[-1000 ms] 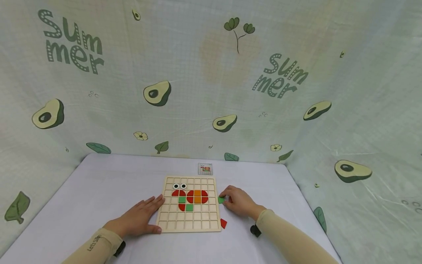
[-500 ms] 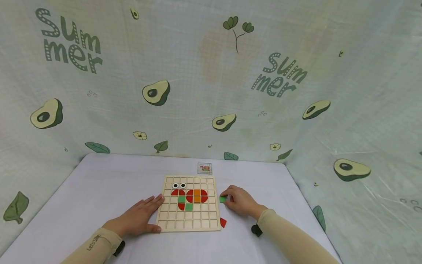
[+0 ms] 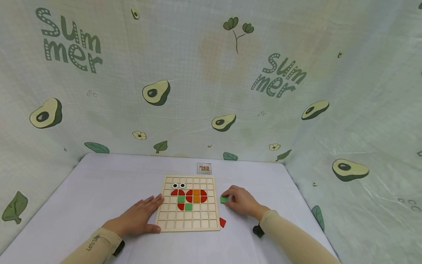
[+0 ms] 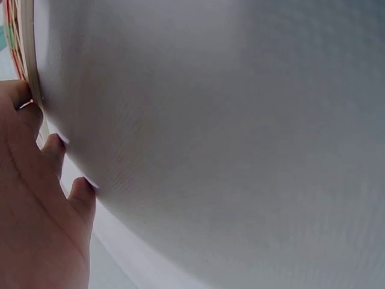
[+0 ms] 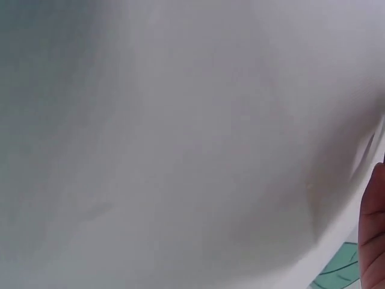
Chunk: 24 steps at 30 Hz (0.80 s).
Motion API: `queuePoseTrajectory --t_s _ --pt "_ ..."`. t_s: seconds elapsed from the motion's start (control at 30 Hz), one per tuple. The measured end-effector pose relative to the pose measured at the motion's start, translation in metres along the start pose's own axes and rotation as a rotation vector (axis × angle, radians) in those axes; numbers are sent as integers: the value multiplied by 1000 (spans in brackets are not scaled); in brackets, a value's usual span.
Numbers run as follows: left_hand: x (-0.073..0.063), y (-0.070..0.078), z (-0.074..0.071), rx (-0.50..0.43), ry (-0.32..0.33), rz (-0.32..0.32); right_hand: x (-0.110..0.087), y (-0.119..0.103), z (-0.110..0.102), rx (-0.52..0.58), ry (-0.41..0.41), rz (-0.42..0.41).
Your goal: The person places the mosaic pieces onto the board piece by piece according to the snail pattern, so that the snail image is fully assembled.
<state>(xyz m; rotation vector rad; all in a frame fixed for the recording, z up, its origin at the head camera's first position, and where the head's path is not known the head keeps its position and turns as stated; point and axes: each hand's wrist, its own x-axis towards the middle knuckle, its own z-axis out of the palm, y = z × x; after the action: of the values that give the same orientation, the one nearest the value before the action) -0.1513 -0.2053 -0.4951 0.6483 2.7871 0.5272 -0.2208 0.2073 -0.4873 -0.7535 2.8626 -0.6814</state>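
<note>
A square wooden grid board lies on the table in the head view. It carries red curved tiles, orange tiles, green square tiles and two round eye pieces. My left hand rests at the board's left side, fingers extended and touching its edge; in the left wrist view, the same hand lies along the rim. To the right of the board, my right hand pinches a green square tile between thumb and fingers. Only a sliver of that hand shows in the right wrist view.
A red tile lies against the board's lower right edge. Behind the board is a small picture card with a gridded design. A printed cloth hangs behind and beside the white table.
My right hand has drawn the green tile slightly to the right, so the gap to the board is wider. The left hand and the board look unchanged.
</note>
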Motion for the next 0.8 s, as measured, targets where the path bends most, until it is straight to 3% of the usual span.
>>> queuePoseTrajectory --t_s 0.33,0.8 --pt "0 -1 1 4 2 3 8 -20 3 30 -18 -46" --pt "-2 -2 -1 6 1 22 32 -71 22 -16 -82 -141"
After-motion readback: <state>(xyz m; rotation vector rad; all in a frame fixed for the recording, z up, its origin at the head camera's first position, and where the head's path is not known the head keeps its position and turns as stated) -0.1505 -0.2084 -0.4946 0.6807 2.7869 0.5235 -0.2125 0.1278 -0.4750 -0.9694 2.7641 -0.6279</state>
